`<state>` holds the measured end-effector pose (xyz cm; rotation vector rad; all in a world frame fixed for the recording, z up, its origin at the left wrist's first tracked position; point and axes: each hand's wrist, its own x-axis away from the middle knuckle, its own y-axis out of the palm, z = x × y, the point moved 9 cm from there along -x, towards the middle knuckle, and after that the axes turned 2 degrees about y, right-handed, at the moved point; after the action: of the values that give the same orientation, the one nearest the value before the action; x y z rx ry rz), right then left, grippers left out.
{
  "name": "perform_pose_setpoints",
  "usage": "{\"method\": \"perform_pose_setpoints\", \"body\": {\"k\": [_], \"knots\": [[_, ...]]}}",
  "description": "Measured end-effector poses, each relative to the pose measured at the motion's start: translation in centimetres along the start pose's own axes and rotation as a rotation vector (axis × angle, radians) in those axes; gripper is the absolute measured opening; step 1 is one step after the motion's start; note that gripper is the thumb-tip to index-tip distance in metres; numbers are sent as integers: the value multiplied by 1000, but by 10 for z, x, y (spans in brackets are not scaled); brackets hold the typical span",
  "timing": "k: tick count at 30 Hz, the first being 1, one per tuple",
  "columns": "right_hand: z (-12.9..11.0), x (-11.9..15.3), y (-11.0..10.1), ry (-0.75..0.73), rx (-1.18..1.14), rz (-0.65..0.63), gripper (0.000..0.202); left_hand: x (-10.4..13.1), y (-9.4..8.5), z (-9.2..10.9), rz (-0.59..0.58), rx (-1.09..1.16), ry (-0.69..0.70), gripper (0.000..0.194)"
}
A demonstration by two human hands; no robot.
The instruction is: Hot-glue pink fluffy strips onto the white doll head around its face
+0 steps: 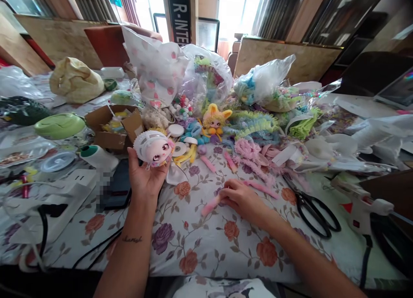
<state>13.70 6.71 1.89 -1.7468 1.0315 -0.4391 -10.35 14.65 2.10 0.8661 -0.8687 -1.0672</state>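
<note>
In my left hand [146,177] rests a doll head [156,149] with a pale face, dark eyes and a white frilly bonnet. White fabric hangs beneath it. My right hand [237,197] pinches one end of a fuzzy pink piece [211,206] just above the flowered cloth. Similar pink pieces lie nearby: one [207,164] ends near a purple ball, another [230,161] is behind my right hand, and a longer one [263,189] is beyond its knuckles. A small yellow bunny-eared doll [214,122] sits upright farther back.
Black-handled scissors [318,214] and a white glue gun [361,207] lie at the right. Left are a phone [118,188], a thread cone [98,157], a power strip [64,203] and a cardboard box [111,139]. Plastic bags [158,70], ribbons and pink yarn [250,154] crowd the back.
</note>
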Motion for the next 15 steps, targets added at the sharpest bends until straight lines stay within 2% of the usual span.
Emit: {"method": "perform_pose_setpoints", "body": {"k": [3,6,9,12,15], "knots": [[16,-18,10,58,34,26,17,5,-2,-8,52,-39,-27,42],[39,-38,8,172,81,111,18,9,2,-19,24,-76,-74,40],[50,-60,1,262,117,190,17,13,2,-32,25,-128,-152,36],[55,-68,-16,312,133,263,15,17,-4,-48,65,-199,-278,31],[71,-45,-50,402,173,362,18,22,-10,-60,101,-249,-378,31]]}}
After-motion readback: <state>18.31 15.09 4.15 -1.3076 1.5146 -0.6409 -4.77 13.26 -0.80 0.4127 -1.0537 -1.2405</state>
